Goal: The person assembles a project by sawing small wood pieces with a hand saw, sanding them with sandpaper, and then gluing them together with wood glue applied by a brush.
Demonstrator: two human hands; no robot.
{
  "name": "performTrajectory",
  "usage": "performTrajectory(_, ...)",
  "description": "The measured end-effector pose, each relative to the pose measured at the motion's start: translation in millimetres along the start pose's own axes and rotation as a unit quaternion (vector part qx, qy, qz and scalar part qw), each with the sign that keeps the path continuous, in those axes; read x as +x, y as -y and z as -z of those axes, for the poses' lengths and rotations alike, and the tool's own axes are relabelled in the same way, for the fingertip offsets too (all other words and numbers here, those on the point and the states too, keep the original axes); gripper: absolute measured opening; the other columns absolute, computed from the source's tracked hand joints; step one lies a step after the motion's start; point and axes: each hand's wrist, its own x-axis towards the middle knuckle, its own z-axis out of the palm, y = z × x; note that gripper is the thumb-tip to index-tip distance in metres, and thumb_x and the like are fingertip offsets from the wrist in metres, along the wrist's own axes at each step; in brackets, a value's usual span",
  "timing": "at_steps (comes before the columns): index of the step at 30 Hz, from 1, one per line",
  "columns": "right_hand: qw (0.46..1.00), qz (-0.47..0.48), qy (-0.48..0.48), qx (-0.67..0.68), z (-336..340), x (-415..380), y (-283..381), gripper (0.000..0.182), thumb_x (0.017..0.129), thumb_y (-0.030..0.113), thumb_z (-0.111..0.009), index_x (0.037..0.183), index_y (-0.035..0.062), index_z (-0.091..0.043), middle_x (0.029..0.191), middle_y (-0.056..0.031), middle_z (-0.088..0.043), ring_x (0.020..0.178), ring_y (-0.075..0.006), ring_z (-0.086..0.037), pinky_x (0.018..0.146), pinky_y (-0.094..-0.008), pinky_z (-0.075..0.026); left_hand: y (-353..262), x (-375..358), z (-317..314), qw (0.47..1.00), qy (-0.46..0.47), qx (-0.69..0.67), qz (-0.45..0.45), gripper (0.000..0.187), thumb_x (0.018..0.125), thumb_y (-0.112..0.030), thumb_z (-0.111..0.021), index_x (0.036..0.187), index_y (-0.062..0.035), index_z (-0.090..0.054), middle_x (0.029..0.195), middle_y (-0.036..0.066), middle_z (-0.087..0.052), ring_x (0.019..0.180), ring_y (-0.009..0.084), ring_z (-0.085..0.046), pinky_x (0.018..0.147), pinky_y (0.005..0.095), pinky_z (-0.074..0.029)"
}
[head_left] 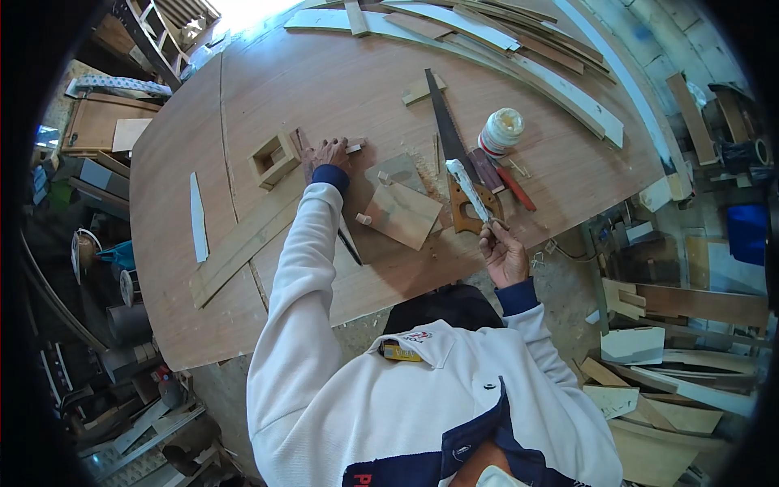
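i record the right hand closed in a fingertip pinch on the near end of a white-coated stick, which points forward from that grip. the left hand lies palm down beside a small wooden box; whether it grips or only presses something, i cannot tell, as the fingers hide it. a pale-ended wood piece shows just right of it.

risks, in my judgement: the coating appears thick and wet, so a tilt could drip it onto the handsaw, whose handle lies below the stick; contact there i cannot confirm. a pinch so near the end could let the stick roll. the open jar, beyond the right grip, could tip if struck by a wide swing. a small block at the flat board, between the hands, could be displaced by a dragging left sleeve.
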Motion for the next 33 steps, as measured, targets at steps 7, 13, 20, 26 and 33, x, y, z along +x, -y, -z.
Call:
performTrajectory(7, 1.000, -0.001, 0.016, 0.005, 1.5, 5.0, 4.2, 0.009, 0.092, 0.007, -0.061, 0.099, 0.0045, -0.065, 0.089, -0.0065, -0.068, 0.080, -0.0149, -0.068, 0.069, -0.0259, -0.059, 11.0, 3.9, -10.8, 0.999, -0.023, -0.026, -0.011, 0.042, 0.077, -0.019, -0.063, 0.119, -0.0179, -0.059, 0.118, 0.007, -0.062, 0.119, 0.0274, -0.053, 0.100, 0.0598, -0.032)
performTrajectory(13, 0.997, 0.070, 0.007, -0.025, -16.4, 7.6, 10.8, 0.009, 0.090, 0.005, -0.063, 0.099, 0.0042, -0.065, 0.091, -0.0068, -0.069, 0.082, -0.0160, -0.068, 0.068, -0.0265, -0.059, 11.3, -10.4, 52.9, 0.947, -0.217, -0.216, -0.097, 0.024, 0.080, -0.012, -0.060, 0.102, -0.0086, -0.069, 0.095, 0.014, -0.065, 0.091, 0.0326, -0.062, 0.078, 0.0427, -0.049)
performTrajectory(20, 0.974, 0.203, 0.045, -0.095, -60.6, 10.6, 33.2, 0.011, 0.089, 0.001, -0.063, 0.100, 0.0026, -0.066, 0.091, -0.0078, -0.069, 0.081, -0.0161, -0.068, 0.068, -0.0251, -0.059, -62.4, -84.1, 155.8, 0.872, -0.184, -0.429, -0.149, 0.020, 0.084, -0.010, -0.065, 0.102, -0.0015, -0.067, 0.092, 0.015, -0.067, 0.083, 0.0280, -0.067, 0.075, 0.0360, -0.052)
performTrajectory(26, 0.935, 0.290, 0.041, -0.200, -75.7, -1.7, 52.0, 0.009, 0.088, 0.001, -0.065, 0.096, 0.0016, -0.067, 0.094, -0.0082, -0.067, 0.076, -0.0135, -0.065, 0.067, -0.0253, -0.056, -109.2, -114.1, 152.8, 0.784, -0.092, -0.598, -0.142, 0.024, 0.087, -0.010, -0.067, 0.108, 0.0011, -0.066, 0.093, 0.006, -0.068, 0.083, 0.0126, -0.063, 0.076, 0.0281, -0.051)
performTrajectory(33, 0.884, 0.367, 0.042, -0.286, -67.3, -7.5, 65.7, 0.008, 0.086, -0.003, -0.066, 0.094, -0.0001, -0.066, 0.100, -0.0096, -0.065, 0.075, -0.0126, -0.063, 0.068, -0.0257, -0.055, -134.8, -123.9, 149.3, 0.828, -0.156, -0.517, -0.147, 0.025, 0.083, -0.004, -0.068, 0.106, 0.0036, -0.065, 0.087, 0.012, -0.064, 0.079, 0.0192, -0.064, 0.075, 0.0287, -0.051)
